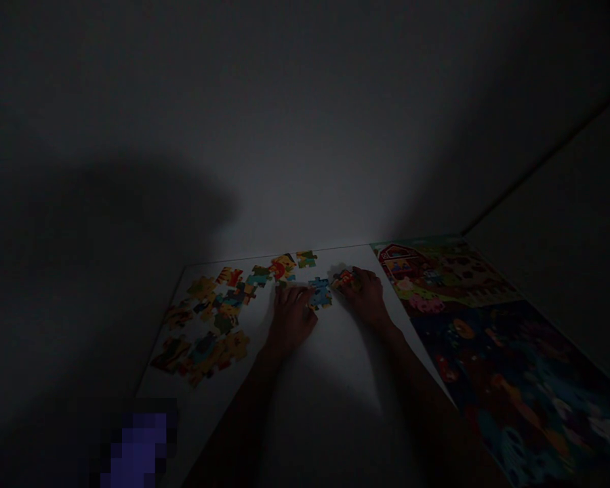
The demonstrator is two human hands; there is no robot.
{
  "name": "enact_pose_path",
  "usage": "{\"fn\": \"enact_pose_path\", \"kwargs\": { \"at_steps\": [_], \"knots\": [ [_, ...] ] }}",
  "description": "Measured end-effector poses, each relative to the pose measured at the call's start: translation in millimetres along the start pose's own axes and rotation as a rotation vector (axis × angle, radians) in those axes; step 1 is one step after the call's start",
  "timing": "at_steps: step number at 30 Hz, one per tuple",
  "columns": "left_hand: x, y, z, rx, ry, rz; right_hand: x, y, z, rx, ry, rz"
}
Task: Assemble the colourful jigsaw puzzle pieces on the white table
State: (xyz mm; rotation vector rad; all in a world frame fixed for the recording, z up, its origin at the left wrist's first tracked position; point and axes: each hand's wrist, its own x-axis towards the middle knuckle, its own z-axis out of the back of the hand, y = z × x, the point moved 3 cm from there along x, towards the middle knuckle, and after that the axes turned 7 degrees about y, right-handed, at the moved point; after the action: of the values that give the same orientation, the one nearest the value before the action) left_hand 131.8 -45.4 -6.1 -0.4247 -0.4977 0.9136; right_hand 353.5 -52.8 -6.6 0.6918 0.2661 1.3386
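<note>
In the dim head view, a light blue puzzle piece (320,292) lies on the white tabletop between my hands. My left hand (291,317) rests just left of it, fingers spread on the surface. Its index finger and thumb come up to the piece's left edge; I cannot tell whether they press on it. To the right, my right hand (364,295) is closed on a red and green puzzle piece (344,278), held near the blue one. The fingers partly cover that piece.
Many loose puzzle pieces (228,298) are scattered over the table's left side, some overlapping. Another piece (306,258) lies near the back edge. On the right are a farm picture (437,271) and a dark blue picture (513,379). A wall (305,135) rises behind the table.
</note>
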Motion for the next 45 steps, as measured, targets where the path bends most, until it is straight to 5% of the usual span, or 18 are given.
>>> {"fn": "enact_pose_path", "kwargs": {
  "at_steps": [8,14,22,31,38,45],
  "knots": [
    [-9,-3,-0.5,0.093,0.012,-0.096,2,0,1,-0.022,-0.049,0.049],
    [-49,-3,9.1,0.164,0.017,-0.103,0,13,6,-0.037,-0.087,0.146],
    [-94,20,26.9,0.295,-0.001,0.026,-25,61,4,-0.094,0.206,0.3],
    [-46,37,43.4,0.378,-0.127,0.38,-50,100,-24,-0.347,0.429,0.22],
    [-27,43,23.8,0.304,-0.163,0.265,-49,97,-29,-0.384,0.438,0.249],
    [-31,44,27.0,0.25,-0.155,0.228,-45,94,-33,-0.403,0.372,0.242]
  ]
}}
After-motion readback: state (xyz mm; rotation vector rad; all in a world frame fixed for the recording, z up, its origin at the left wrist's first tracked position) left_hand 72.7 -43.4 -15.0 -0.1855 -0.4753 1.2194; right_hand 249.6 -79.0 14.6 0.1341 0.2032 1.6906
